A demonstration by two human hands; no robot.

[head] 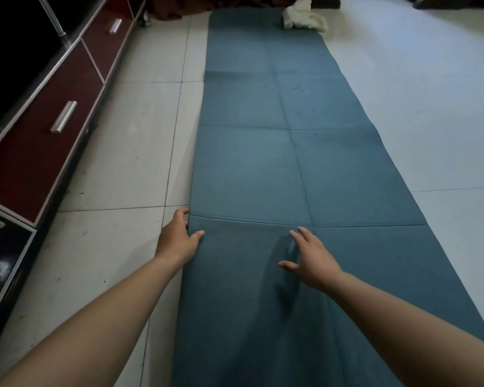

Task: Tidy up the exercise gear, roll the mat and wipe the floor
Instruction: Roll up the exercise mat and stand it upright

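We pinch the long blue foam mat [263, 163] edge in our left grip [178, 241] to start rolling; beside it, our right grip [312, 261] hovers open, holding nothing.

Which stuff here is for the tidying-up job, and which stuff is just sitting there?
For the job:
- blue mat, flat on the floor
- white cloth at the mat's far end
- left hand gripping the mat's edge
- right hand spread open over the mat

Just sitting there:
- dark red cabinet with metal handles
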